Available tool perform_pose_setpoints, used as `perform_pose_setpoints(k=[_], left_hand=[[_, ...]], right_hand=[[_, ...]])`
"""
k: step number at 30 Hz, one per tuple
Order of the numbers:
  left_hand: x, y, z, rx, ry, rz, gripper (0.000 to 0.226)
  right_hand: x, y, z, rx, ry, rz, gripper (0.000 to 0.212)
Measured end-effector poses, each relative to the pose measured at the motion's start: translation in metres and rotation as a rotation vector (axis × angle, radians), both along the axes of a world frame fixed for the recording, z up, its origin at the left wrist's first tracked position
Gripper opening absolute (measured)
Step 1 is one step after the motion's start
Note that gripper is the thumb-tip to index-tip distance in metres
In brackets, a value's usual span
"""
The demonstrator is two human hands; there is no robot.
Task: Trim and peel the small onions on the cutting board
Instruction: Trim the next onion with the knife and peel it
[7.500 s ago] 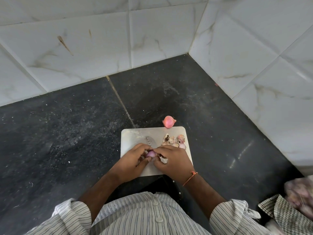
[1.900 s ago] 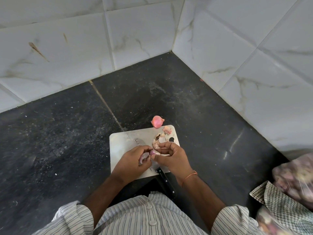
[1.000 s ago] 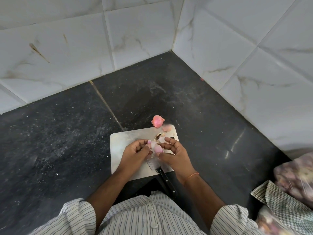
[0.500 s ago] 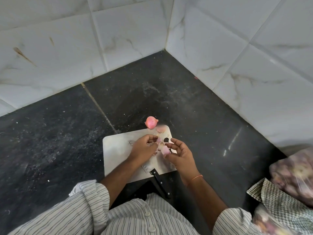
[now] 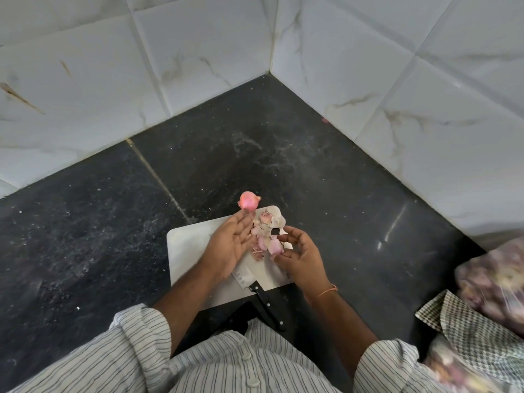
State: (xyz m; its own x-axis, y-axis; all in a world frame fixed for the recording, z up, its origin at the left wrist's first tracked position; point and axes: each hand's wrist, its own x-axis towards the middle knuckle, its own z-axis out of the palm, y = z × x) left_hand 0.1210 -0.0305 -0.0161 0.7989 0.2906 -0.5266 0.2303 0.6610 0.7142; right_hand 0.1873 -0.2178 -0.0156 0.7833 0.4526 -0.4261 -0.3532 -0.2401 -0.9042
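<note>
Left hand [image 5: 231,245] has let go and reached out flat, fingers straight, toward the unpeeled onion [image 5: 249,200] on the counter at 12 o'clock of the cutting board [image 5: 188,251]. Right hand [image 5: 297,255] pinches the peeled onion [image 5: 275,246]. Next: grasp the unpeeled one, pick up knife [image 5: 256,287].

A home kitchen corner is showing here: white marble-look wall tiles [image 5: 198,52] are meeting a dark stone counter [image 5: 85,222] that is carrying a cutting board [image 5: 187,245], knife [image 5: 262,299] and onion [image 5: 249,200].
</note>
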Motion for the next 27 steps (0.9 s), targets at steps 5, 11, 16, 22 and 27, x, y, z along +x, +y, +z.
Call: perform_pose_setpoints(k=[5,11,16,22,27], left_hand=[[-0.01,0.009,-0.005,0.342,0.068,-0.142,0.045],[-0.03,0.011,-0.006,0.681,0.081,-0.44,0.06],[-0.044,0.012,-0.011,0.72,-0.041,-0.48,0.065],[-0.056,0.023,-0.004,1.138,-0.106,-0.369,0.048],[-0.077,0.044,-0.01,1.01,-0.085,-0.35,0.047]], right_hand=[[0.0,0.0,-0.004,-0.055,-0.091,0.023,0.065],[-0.006,0.007,0.003,-0.085,-0.207,0.079,0.064],[-0.012,0.016,0.007,-0.083,-0.236,0.151,0.064],[-0.024,0.033,0.015,-0.058,-0.299,0.221,0.066],[-0.033,0.052,0.013,-0.079,-0.319,0.3,0.067]])
